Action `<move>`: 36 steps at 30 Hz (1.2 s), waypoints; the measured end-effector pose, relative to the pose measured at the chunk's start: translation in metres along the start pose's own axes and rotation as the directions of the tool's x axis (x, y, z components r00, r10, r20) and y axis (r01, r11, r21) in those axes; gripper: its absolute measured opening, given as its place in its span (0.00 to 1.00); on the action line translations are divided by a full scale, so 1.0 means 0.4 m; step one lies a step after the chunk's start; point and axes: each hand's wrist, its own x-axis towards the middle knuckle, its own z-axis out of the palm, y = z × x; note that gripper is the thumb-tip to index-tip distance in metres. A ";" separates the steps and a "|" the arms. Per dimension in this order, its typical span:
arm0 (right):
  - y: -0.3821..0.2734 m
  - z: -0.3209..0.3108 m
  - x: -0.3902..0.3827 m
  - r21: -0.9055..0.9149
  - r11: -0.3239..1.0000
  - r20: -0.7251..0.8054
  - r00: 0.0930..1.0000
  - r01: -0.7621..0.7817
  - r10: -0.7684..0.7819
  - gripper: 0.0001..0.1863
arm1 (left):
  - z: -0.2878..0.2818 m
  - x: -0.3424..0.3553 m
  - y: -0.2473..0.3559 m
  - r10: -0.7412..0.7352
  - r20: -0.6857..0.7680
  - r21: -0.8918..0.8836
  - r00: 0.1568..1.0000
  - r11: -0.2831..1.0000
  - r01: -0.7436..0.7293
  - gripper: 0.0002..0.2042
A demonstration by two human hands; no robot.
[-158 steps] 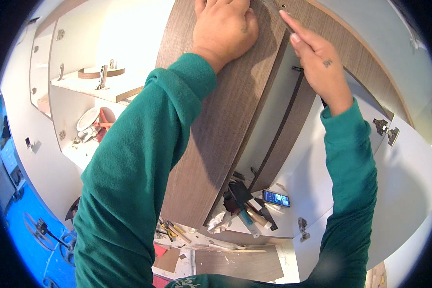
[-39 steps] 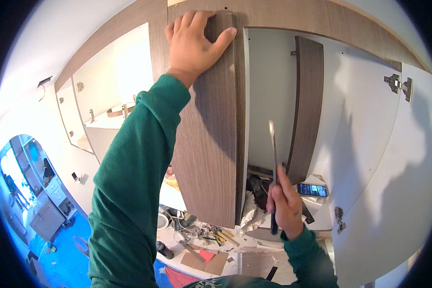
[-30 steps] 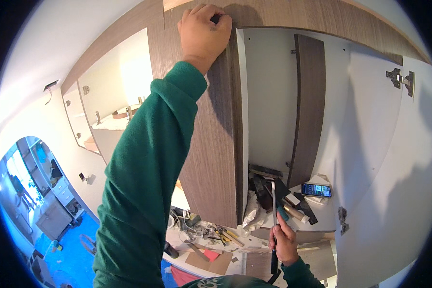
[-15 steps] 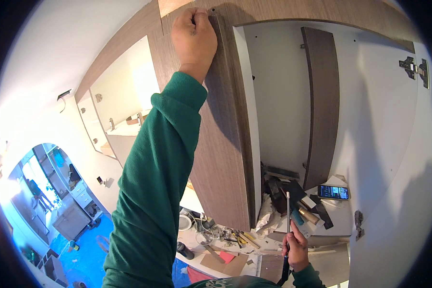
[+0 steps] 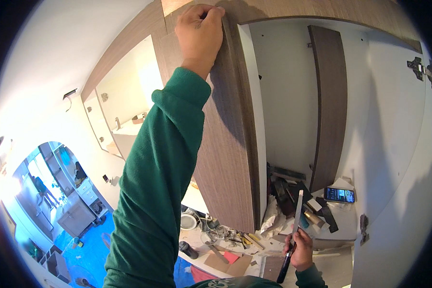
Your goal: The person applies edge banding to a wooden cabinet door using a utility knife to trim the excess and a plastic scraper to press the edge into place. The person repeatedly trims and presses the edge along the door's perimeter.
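My left hand [image 5: 200,36] is raised at the top of a brown wood-grain panel [image 5: 228,158], its fingers closed in a pinch against the upper corner. Whatever lies between those fingertips is hidden. Low on the right, my right hand [image 5: 300,249] grips a long slim tool with a flat metal blade [image 5: 298,211] and a black handle [image 5: 284,270]. The blade points up, its pale tip in front of the cabinet opening. Its exact kind is unclear.
A brown board [image 5: 329,105] stands upright inside the white cabinet. Below it lie a phone [image 5: 339,195] and jumbled dark pieces. An open door with a hinge [image 5: 416,68] is at right. Small tools and scraps litter the counter [image 5: 211,261]. Far left, a person [image 5: 44,189] stands beyond an arch.
The view has shifted slightly, so the cabinet sits farther right. The tool in my right hand has tilted and turned, now showing its flat side. My left hand stays at the panel's top.
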 end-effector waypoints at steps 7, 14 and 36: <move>-0.034 0.030 -0.009 -0.135 0.990 0.126 0.992 0.027 -0.010 0.25 | -0.003 0.006 0.004 -0.030 -0.021 0.027 0.999 0.999 0.031 0.12; -0.043 0.026 -0.046 -0.208 0.978 0.104 0.995 0.032 -0.010 0.27 | 0.008 0.018 -0.063 0.113 -0.247 0.045 0.962 0.993 -0.105 0.10; -0.572 0.342 0.029 -0.694 -0.125 0.560 0.423 0.709 -0.713 0.25 | -0.088 -0.086 -0.120 0.374 0.032 0.406 0.927 0.842 -0.354 0.41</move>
